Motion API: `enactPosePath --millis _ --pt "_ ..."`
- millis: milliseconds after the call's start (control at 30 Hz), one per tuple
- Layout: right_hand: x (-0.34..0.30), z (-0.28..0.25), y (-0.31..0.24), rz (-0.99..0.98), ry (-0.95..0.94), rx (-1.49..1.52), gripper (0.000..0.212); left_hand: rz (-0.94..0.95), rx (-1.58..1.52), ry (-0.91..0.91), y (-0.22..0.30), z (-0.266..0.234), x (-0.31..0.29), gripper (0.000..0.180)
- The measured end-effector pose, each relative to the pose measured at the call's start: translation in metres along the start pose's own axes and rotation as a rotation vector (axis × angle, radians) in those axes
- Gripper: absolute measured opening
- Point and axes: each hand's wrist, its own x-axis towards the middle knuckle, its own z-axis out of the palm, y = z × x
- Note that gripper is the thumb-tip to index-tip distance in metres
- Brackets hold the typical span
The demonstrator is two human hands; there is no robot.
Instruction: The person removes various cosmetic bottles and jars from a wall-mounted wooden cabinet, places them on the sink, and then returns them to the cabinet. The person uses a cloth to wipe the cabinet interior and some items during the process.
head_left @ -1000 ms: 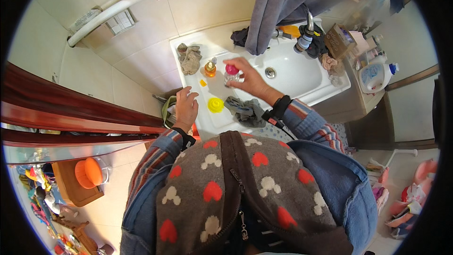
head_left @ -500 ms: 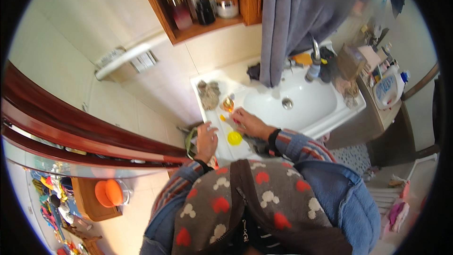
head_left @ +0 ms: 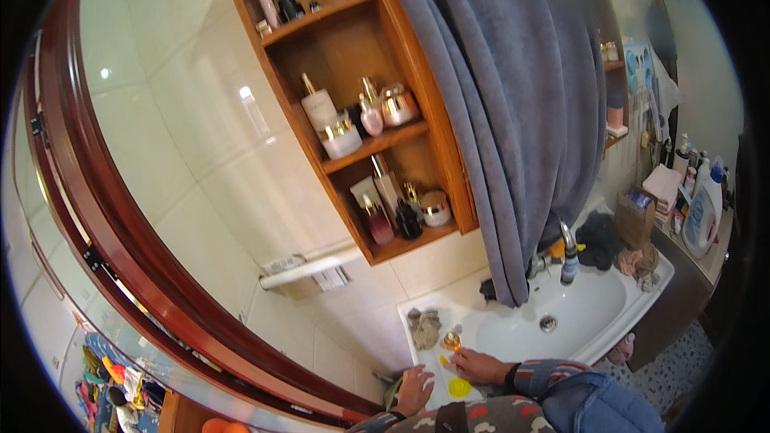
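Note:
My right hand (head_left: 483, 368) is over the left end of the white sink's rim, its fingers drawn together; whatever they hold, if anything, is too small to make out. Just beyond its fingertips stands a small amber container (head_left: 451, 341). Beside them is a little yellow piece (head_left: 443, 361). A round yellow lid-like disc (head_left: 459, 387) lies on the rim between my hands. To the left, my left hand (head_left: 415, 390) hovers by the sink's edge with fingers apart and nothing in them. A crumpled beige cloth (head_left: 424, 329) rests at the rim's back left corner.
The white sink (head_left: 513, 337) has a metal faucet (head_left: 568, 248). A grey towel (head_left: 513, 128) hangs down to its back edge. Wooden shelves (head_left: 353, 164) with cosmetic bottles and jars are above. A detergent bottle (head_left: 703, 220) and cardboard box (head_left: 635, 218) stand right.
The view has tilted up, so the shelves show more fully and my hands sit lower in the picture. Both hands stay near the same spots by the sink's left end.

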Motion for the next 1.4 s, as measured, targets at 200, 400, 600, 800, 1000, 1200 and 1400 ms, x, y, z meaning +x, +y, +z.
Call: enactPosePath --millis 200,400,600,800,1000,1200,1400 --pt "-0.003 -0.006 0.005 -0.039 -0.060 0.072 0.064 0.100 -0.035 -0.082 0.000 -0.041 0.035 0.027" --pt "-0.007 -0.018 0.004 -0.096 -0.103 0.004 0.076 0.164 0.033 0.089 0.044 -0.154 0.137 0.027" --pt "-0.016 -0.038 -0.005 -0.058 -0.081 -0.047 0.072 0.438 0.262 0.334 0.140 -0.299 0.242 0.028" --pt "-0.028 -0.077 -0.028 -0.068 0.132 0.044 0.061 0.694 0.581 0.647 0.240 -0.457 0.345 0.029" --pt "-0.049 -0.123 -0.064 0.027 0.279 -0.039 0.051 0.570 0.797 0.779 0.301 -0.577 0.422 0.041" --pt "-0.088 -0.135 -0.087 0.096 0.519 -0.074 0.045 0.443 1.015 0.674 0.326 -0.626 0.451 0.048" --pt "-0.110 -0.130 -0.092 0.141 0.579 -0.086 0.040 0.368 1.278 0.542 0.339 -0.618 0.460 0.030"
